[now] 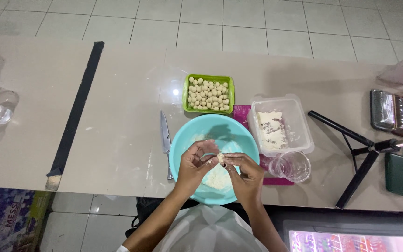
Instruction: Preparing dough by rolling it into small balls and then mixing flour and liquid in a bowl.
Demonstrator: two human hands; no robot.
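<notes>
We work at a long beige countertop [117, 140] that runs across the view, with pale square floor tiles [239, 23] beyond its far edge. A black strip [75, 112] crosses the surface at 9 o'clock from the bowl.

Our left hand [194, 165] and right hand [246, 172] meet over the light blue bowl [183, 140]. The fingertips of both hands are narrowed onto one small dough piece [220, 158], pinching it between them above the bowl's centre. Pale dough or flour [218, 179] lies in the bowl bottom beneath the hands.

At 12 o'clock from the bowl sits a green rectangular tray [186, 93] filled with small rounded dough balls [208, 94]. At 2 o'clock stands a clear plastic container [299, 121] holding a pale block. At 3 o'clock, just beside the bowl, a clear glass [292, 165] rests on a magenta mat [241, 114]. At 9 o'clock a knife [165, 137] lies along the bowl's rim.

Further toward 3 o'clock, black tripod legs [346, 135] spread over the surface, with a metallic foil tray [388, 112] near the far right edge.
</notes>
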